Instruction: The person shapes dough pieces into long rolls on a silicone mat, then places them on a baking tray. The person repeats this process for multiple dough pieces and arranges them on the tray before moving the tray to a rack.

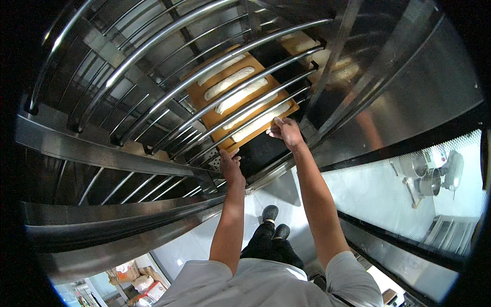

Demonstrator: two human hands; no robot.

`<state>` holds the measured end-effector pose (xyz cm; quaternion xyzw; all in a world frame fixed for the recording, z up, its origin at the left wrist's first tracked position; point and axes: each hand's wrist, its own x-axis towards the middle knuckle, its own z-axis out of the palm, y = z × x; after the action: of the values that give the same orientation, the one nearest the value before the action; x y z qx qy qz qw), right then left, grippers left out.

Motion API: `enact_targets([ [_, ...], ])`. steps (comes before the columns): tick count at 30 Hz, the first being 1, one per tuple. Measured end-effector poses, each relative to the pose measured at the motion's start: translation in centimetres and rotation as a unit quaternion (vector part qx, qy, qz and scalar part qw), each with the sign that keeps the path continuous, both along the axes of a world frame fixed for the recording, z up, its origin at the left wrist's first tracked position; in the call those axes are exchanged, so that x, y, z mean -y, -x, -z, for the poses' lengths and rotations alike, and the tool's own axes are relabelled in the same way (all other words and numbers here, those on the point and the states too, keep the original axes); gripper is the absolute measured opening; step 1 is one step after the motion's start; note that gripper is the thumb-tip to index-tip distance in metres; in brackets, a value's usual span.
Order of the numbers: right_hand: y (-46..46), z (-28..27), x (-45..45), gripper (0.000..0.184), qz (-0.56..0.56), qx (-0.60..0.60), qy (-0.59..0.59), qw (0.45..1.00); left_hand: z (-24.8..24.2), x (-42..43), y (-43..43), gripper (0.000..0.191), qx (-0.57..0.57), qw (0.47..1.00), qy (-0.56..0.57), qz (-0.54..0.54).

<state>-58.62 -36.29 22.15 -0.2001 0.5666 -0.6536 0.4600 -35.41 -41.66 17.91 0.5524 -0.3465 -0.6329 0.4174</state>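
A flat wooden board [255,62] lies among metal shelf rails inside a stainless steel cabinet. Several long pale dough pieces [230,82] rest on it side by side, and the rails above partly cover them. With thumb and fingers, my left hand [231,165] grips the board's near left corner. My right hand [287,132] is on the near edge toward the right corner, its thumb on top and its fingers curled below. Beneath the near edge is a dark surface [264,153].
Curved-looking metal rails [111,80] stack above and left of the board. A polished steel wall [429,107] stands at right, reflecting the dough. Farther right, a glass panel [360,192] shows a mixer and metal bowls [429,182]. Packaged bags [149,284] sit lower left.
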Motion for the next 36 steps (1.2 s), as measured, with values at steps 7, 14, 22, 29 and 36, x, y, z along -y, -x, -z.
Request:
enact_targets([
  [7,-4.4,5.7,-8.7,0.050,0.084,0.069,0.054,0.993,1.0,-3.8,-1.1,0.079,-0.088,0.992,-0.062,0.061],
  [14,-20.3,12.7,-28.1,0.035,0.048,0.008,-0.162,0.986,8.2,-12.4,-5.6,0.045,0.072,0.907,-0.096,0.405],
  [22,-32.3,7.5,-30.9,0.027,0.396,0.123,-0.132,0.900,6.5,-9.0,-1.5,0.018,0.094,0.620,-0.068,0.776],
  [29,-52.5,9.1,-20.1,0.030,0.641,0.171,-0.233,0.711,6.6,-4.8,-3.7,0.018,0.106,0.466,-0.080,0.875],
  [36,-78.1,14.5,-30.4,0.032,0.774,0.276,-0.255,0.509,10.5,-27.3,-21.5,0.029,0.062,0.258,0.010,0.964],
])
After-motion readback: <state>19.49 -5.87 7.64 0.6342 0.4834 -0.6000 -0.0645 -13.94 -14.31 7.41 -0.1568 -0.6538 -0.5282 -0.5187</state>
